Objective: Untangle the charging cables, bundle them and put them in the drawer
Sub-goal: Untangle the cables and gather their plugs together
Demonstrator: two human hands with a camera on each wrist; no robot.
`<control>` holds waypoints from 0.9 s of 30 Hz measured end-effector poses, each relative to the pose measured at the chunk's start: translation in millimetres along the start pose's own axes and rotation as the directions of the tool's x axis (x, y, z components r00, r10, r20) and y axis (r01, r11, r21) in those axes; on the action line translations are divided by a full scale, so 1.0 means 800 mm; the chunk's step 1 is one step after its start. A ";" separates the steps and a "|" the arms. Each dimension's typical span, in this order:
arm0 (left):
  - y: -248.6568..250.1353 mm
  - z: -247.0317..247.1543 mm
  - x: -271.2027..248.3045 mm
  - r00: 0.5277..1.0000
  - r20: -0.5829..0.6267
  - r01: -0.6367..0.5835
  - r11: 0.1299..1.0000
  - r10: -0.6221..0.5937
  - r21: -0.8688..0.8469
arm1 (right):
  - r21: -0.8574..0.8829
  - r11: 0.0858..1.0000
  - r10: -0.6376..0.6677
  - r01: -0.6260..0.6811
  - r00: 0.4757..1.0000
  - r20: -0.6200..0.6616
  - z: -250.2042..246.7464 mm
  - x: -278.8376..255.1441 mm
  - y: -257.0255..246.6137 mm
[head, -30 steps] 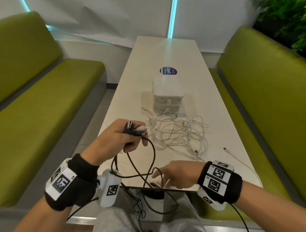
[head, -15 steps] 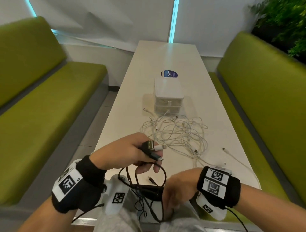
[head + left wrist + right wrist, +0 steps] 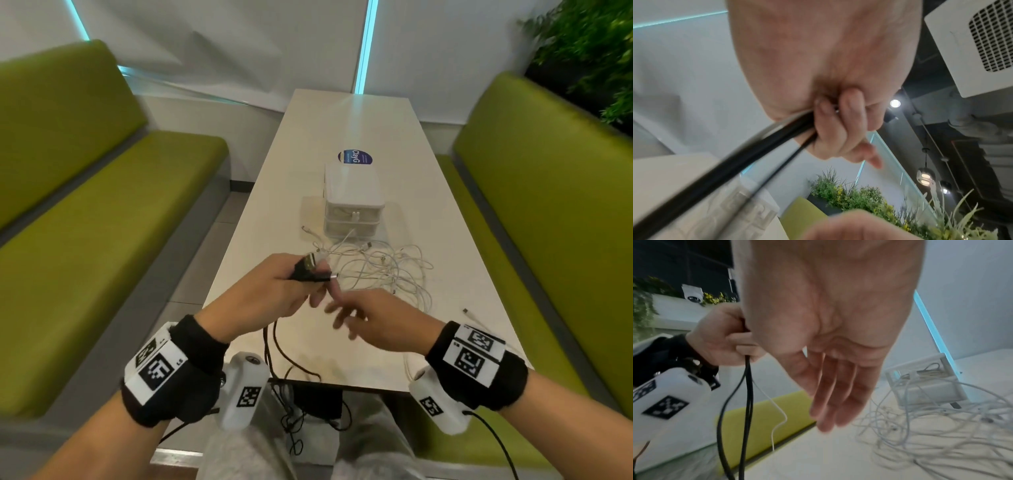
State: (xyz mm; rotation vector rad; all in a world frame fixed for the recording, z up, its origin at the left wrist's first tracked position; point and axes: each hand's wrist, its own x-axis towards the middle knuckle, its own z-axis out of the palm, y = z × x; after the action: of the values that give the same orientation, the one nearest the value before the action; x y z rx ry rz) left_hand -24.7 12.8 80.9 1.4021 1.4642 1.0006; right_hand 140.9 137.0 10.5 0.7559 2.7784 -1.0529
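Observation:
My left hand (image 3: 274, 298) grips the plug ends of black cables (image 3: 308, 272) above the near part of the white table (image 3: 359, 113). The black cables (image 3: 747, 395) hang down from the fist, over the table edge, into my lap. The same fist (image 3: 830, 123) curls round the black cables (image 3: 731, 162) in the left wrist view. My right hand (image 3: 373, 320) hovers just right of it with fingers (image 3: 836, 404) straight, holding nothing. A tangle of white cables (image 3: 380, 270) lies on the table before a small white drawer unit (image 3: 351, 202), whose drawers are closed.
Green benches (image 3: 85, 222) (image 3: 548, 222) run along both sides of the table. A round blue sticker (image 3: 354, 158) lies behind the drawer unit. One loose white cable end (image 3: 467, 311) lies near the table's right edge. Plants (image 3: 592, 51) stand at the back right.
My left hand has risen with the black plugs. My right hand came up from the table's near edge to beside the left hand, fingers now spread.

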 end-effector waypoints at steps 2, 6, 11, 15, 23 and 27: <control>-0.003 -0.001 0.004 1.000 -0.029 -0.005 0.996 0.002 -0.085 | 0.153 0.987 -0.034 0.043 0.998 -0.056 -0.011 -0.005 -0.014; 0.001 0.007 0.016 0.989 -0.113 -0.117 0.963 0.091 -0.243 | 0.312 0.948 -0.128 0.063 0.973 0.193 -0.001 -0.014 -0.041; 0.006 0.013 0.032 0.962 -0.228 -0.242 0.848 0.147 -0.473 | 0.133 0.988 -0.130 0.079 0.891 0.435 0.049 -0.016 -0.029; 0.019 0.004 0.039 0.932 -0.303 -0.330 0.807 0.197 -0.490 | 0.032 0.999 -0.020 0.008 0.914 0.404 0.072 -0.018 0.003; 0.007 0.040 0.061 0.984 -0.128 -0.158 0.926 0.121 -0.343 | -0.083 0.993 0.102 -0.090 0.982 0.157 0.009 -0.025 0.053; -0.009 0.062 0.070 0.993 -0.106 -0.081 0.953 0.052 -0.293 | -0.276 0.825 0.455 -0.494 0.869 -0.196 -0.028 -0.034 0.131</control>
State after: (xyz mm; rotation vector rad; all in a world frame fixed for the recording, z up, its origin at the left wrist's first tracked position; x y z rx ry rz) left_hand 19.7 68.0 55.2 1.2052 1.2779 1.2894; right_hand 216.4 207.4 -29.6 1.3993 2.5314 -0.4636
